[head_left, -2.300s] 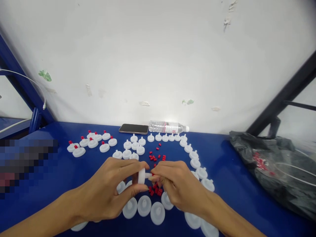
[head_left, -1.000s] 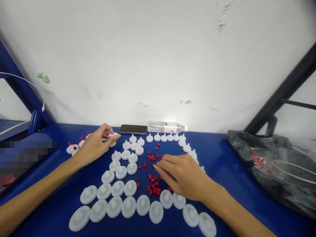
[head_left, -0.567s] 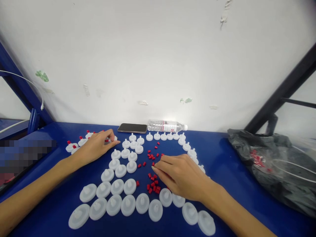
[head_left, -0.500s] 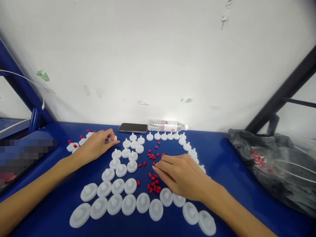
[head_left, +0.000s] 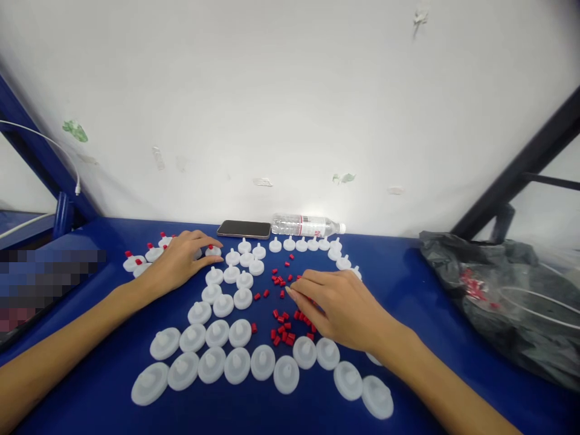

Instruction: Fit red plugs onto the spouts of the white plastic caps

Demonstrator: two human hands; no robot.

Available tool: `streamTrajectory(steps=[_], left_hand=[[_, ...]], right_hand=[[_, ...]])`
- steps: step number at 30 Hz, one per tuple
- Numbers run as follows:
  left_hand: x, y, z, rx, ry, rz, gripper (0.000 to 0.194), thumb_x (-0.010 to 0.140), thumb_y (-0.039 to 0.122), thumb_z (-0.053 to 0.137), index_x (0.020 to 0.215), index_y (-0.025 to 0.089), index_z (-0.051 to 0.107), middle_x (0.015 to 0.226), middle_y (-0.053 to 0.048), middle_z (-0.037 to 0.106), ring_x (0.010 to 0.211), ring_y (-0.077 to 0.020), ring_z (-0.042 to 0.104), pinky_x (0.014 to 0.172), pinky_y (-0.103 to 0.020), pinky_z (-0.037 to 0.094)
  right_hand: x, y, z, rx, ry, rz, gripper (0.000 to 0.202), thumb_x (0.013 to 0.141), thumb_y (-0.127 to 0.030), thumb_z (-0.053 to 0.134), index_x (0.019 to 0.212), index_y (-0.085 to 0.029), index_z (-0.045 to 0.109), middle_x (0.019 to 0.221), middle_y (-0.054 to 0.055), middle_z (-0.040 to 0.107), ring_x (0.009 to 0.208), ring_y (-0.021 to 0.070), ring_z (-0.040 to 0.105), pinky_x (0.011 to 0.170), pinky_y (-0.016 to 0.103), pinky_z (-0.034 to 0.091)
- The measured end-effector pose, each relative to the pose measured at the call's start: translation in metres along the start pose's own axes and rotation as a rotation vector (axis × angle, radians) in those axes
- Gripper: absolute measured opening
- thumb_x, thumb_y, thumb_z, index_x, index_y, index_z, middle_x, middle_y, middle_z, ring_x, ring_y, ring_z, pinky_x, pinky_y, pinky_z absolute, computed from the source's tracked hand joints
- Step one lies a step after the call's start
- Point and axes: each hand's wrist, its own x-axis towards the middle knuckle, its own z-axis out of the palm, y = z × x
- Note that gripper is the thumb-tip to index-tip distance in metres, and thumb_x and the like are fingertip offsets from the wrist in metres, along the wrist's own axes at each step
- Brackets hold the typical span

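Observation:
At the left, my left hand (head_left: 181,260) has its thumb and fingers apart beside a white disc with a red cap (head_left: 212,250). More red-capped discs (head_left: 134,262) stand left of that hand. My right hand (head_left: 339,302) hovers over the loose red caps (head_left: 281,332), its thumb and index finger near each other; what lies between the fingertips, if anything, is too small to make out. Many uncapped white discs (head_left: 237,365) with upright stems lie in rows around the red caps, on the blue table (head_left: 203,414).
A phone (head_left: 243,229) and a clear plastic bottle (head_left: 308,226) lie at the table's back edge by the white wall. On the right rests a dark plastic bag (head_left: 512,314) with red pieces inside. A dark blurred object (head_left: 49,290) is at the left edge.
My left thumb and fingers have opened, and a red-capped disc now shows beside them. My right hand has moved slightly up in view, uncovering more red caps beneath it.

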Motion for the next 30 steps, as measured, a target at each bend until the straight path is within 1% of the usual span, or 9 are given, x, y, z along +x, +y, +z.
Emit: streamTrajectory(steps=[5,10,13,15,17,19,21,24,30], left_hand=[[0.0,-0.003,0.002,0.012,-0.001,0.001,0.069,0.088,0.085,0.053,0.12,0.03,0.08,0.118,-0.011,0.081,0.112,-0.0383,0.068,0.099,-0.05,0.052],[-0.002,-0.004,0.002,0.033,0.028,0.005,0.067,0.092,0.075,0.056,0.139,0.029,0.071,0.129,-0.013,0.077,0.121,-0.0401,0.067,0.104,-0.053,0.053],[-0.003,0.001,-0.001,0.046,0.066,0.029,0.061,0.095,0.069,0.055,0.133,0.025,0.073,0.133,-0.015,0.074,0.128,-0.0403,0.063,0.112,-0.056,0.047],[-0.003,0.006,-0.002,0.048,0.088,0.057,0.057,0.097,0.068,0.052,0.126,0.025,0.076,0.132,-0.015,0.073,0.129,-0.0391,0.062,0.114,-0.056,0.046],[-0.003,0.012,-0.004,0.043,0.088,0.093,0.057,0.098,0.069,0.051,0.123,0.025,0.078,0.132,-0.015,0.072,0.13,-0.0384,0.061,0.115,-0.056,0.045],[-0.003,0.017,-0.005,0.033,0.062,0.139,0.058,0.098,0.07,0.05,0.125,0.028,0.078,0.134,-0.014,0.072,0.131,-0.0386,0.06,0.116,-0.057,0.042],[-0.003,0.02,-0.005,0.023,0.018,0.183,0.055,0.098,0.069,0.05,0.125,0.031,0.079,0.135,-0.012,0.072,0.131,-0.039,0.06,0.115,-0.059,0.041],[-0.002,0.022,-0.005,0.003,-0.028,0.206,0.049,0.099,0.066,0.049,0.116,0.033,0.082,0.13,-0.01,0.076,0.127,-0.038,0.062,0.113,-0.058,0.042],[-0.003,0.022,-0.005,-0.011,0.015,0.152,0.039,0.096,0.061,0.057,0.098,0.029,0.079,0.114,-0.008,0.079,0.12,-0.0354,0.064,0.11,-0.052,0.043]], right_hand=[[0.0,0.0,0.0,-0.008,-0.017,0.004,0.041,0.114,-0.027,0.044,0.08,-0.018,0.066,0.072,-0.001,0.061,0.057,0.0108,0.048,0.054,0.031,0.025],[0.0,0.0,-0.001,-0.017,-0.007,0.043,0.041,0.113,-0.028,0.045,0.081,-0.018,0.069,0.073,0.0,0.065,0.058,0.0111,0.052,0.053,0.03,0.024],[0.0,0.002,0.0,-0.029,0.005,0.131,0.036,0.112,-0.029,0.048,0.09,-0.019,0.074,0.077,0.001,0.07,0.062,0.0125,0.059,0.054,0.029,0.027],[0.0,0.004,0.001,-0.04,0.002,0.201,0.028,0.111,-0.027,0.05,0.101,-0.021,0.076,0.081,0.001,0.074,0.064,0.0135,0.063,0.055,0.029,0.03],[0.0,0.006,0.002,-0.041,0.002,0.262,0.024,0.11,-0.026,0.052,0.116,-0.022,0.075,0.089,0.0,0.078,0.065,0.0143,0.066,0.057,0.029,0.033],[0.0,0.009,0.003,-0.045,-0.004,0.318,0.025,0.109,-0.026,0.053,0.125,-0.023,0.073,0.096,0.001,0.081,0.066,0.0153,0.069,0.059,0.029,0.036],[0.0,0.012,0.003,-0.056,-0.036,0.356,0.024,0.109,-0.024,0.056,0.125,-0.024,0.074,0.098,0.001,0.082,0.07,0.0171,0.072,0.06,0.029,0.038],[0.0,0.015,0.003,-0.058,-0.111,0.371,0.021,0.108,-0.023,0.059,0.118,-0.026,0.078,0.096,0.001,0.081,0.08,0.0194,0.075,0.063,0.028,0.04],[0.0,0.016,0.005,-0.034,-0.175,0.346,0.018,0.107,-0.022,0.063,0.109,-0.027,0.081,0.1,0.002,0.079,0.086,0.0179,0.076,0.063,0.027,0.042]])
